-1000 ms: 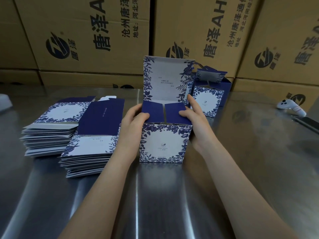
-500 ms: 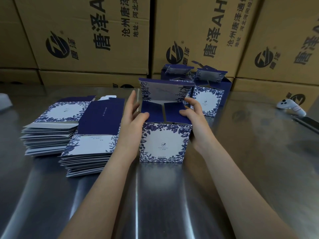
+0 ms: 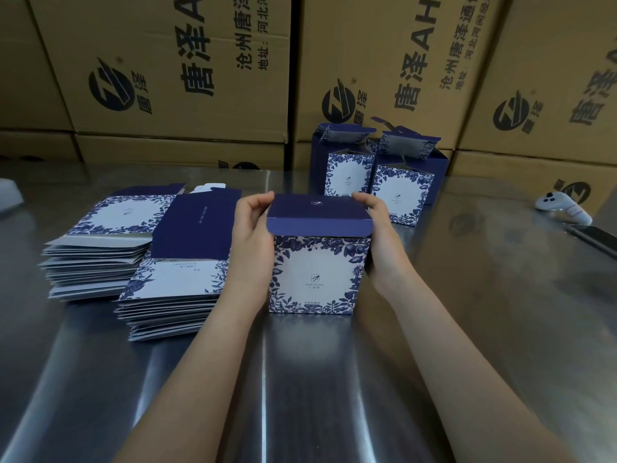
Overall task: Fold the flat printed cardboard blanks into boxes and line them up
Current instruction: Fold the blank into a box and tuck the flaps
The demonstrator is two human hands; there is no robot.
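A blue-and-white floral box (image 3: 317, 277) stands upright on the steel table (image 3: 484, 312) in front of me. Its dark blue lid lies folded down over the top, with the tuck flap hanging over the front edge. My left hand (image 3: 252, 242) grips the box's left side, fingers curled over the lid's back left corner. My right hand (image 3: 380, 235) holds the right side the same way. Two stacks of flat printed blanks (image 3: 100, 248) (image 3: 173, 289) lie to the left. Two folded boxes (image 3: 349, 173) (image 3: 402, 192) with raised lids stand behind.
Large brown shipping cartons (image 3: 187, 71) wall off the back of the table. A white controller (image 3: 564, 205) and a dark flat device (image 3: 597, 237) lie at the right edge. A white object (image 3: 8, 195) sits at the far left.
The tall lid, upright a second ago, has been folded forward and down over the inner flaps. Both hands moved from the flaps to the lid's back corners.
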